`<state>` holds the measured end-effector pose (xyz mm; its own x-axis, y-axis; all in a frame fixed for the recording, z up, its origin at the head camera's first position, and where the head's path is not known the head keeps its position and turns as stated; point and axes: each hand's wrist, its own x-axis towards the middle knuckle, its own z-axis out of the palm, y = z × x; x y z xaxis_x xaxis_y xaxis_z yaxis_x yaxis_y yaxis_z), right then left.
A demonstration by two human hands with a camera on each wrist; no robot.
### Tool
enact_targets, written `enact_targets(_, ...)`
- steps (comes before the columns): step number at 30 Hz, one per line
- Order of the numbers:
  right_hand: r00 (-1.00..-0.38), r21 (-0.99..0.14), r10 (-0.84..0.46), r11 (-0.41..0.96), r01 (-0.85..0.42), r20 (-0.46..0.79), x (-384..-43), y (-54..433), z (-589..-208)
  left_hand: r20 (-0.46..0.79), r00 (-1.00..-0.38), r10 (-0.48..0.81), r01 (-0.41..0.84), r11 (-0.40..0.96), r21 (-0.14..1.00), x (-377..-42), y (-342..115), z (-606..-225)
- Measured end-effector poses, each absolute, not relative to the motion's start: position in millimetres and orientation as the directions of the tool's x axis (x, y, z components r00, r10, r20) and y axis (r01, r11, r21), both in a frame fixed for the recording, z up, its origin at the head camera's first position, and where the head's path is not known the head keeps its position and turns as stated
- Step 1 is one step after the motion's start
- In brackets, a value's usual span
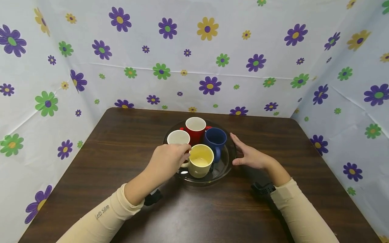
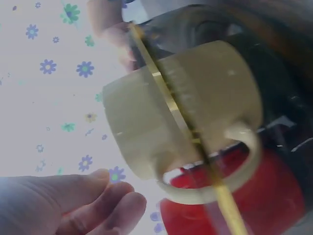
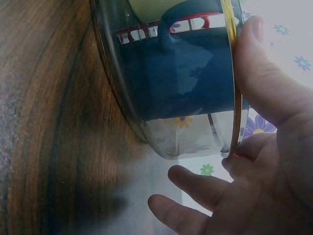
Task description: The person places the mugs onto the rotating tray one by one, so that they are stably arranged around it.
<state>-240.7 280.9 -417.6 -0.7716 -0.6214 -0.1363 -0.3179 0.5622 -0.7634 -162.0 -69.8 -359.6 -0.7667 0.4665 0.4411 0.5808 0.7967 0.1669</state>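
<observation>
A pale yellow mug (image 1: 199, 168) stands at the near side of a dark see-through glass bowl (image 1: 223, 170). Behind it in the bowl are a blue mug (image 1: 215, 136), a red mug with a white inside (image 1: 196, 133), and another white-lined mug (image 1: 178, 137) partly behind my left hand. My left hand (image 1: 170, 158) hovers over the bowl's left side, fingertips close to the yellow mug's rim and handle. In the left wrist view its fingers (image 2: 129, 210) are apart from that mug. My right hand (image 1: 250, 157) rests against the bowl's right rim, thumb and fingers spread.
The bowl stands on a dark wood-grain table (image 1: 127, 135). A white flower-print curtain (image 1: 182, 50) hangs behind and at both sides. Dark straps (image 1: 262, 189) sit at the wrists below cream sleeves (image 1: 299, 209).
</observation>
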Motion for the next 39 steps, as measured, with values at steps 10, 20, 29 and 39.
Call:
enact_targets(10, -0.78, -0.757, -0.61, 0.573, -0.314, -0.138, -245.5, 282.8, -412.1, 0.258, -0.788, 0.56, 0.609, 0.77, 0.19, -172.6, -49.1, -348.1)
enact_targets(20, -0.777, -0.739, -0.62, 0.575, -0.351, -0.113, -242.4, 282.5, -413.0, 0.155, -0.759, 0.633, 0.651, 0.746, 0.142, -182.9, -43.8, -349.8)
enact_targets(29, -0.779, -0.735, -0.618, 0.575, -0.358, -0.104, -241.6, 282.6, -417.4, 0.149, -0.764, 0.627, 0.644, 0.756, 0.12, -189.4, -41.5, -354.1)
enact_targets(39, -0.786, -0.738, -0.609, 0.577, -0.35, -0.105, -240.5, 282.8, -419.8, 0.139, -0.769, 0.624, 0.638, 0.763, 0.1, -195.3, -39.5, -354.5)
